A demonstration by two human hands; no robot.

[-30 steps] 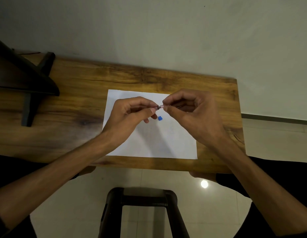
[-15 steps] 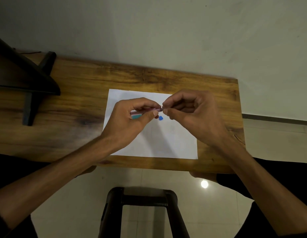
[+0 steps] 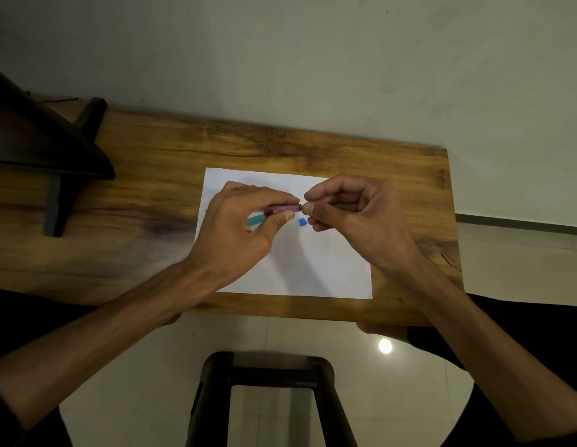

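Above a white sheet of paper (image 3: 313, 269) on the wooden table (image 3: 152, 188), both my hands meet. My left hand (image 3: 242, 230) grips a thin pen-like barrel (image 3: 282, 208), purplish and translucent, with a teal piece (image 3: 256, 219) at its left end showing under the fingers. My right hand (image 3: 355, 217) pinches the barrel's right tip between thumb and forefinger. A small blue piece (image 3: 302, 222) lies on the paper just below where the hands meet. Most of the barrel is hidden by my left fingers.
A dark stand with a black foot (image 3: 58, 195) occupies the table's left end. The wall rises right behind the table. A black stool frame (image 3: 268, 375) stands on the tiled floor below the table's front edge.
My left hand has slid left along the barrel, so more of the purplish barrel and the teal end now show. My right hand stays pinched at the tip.
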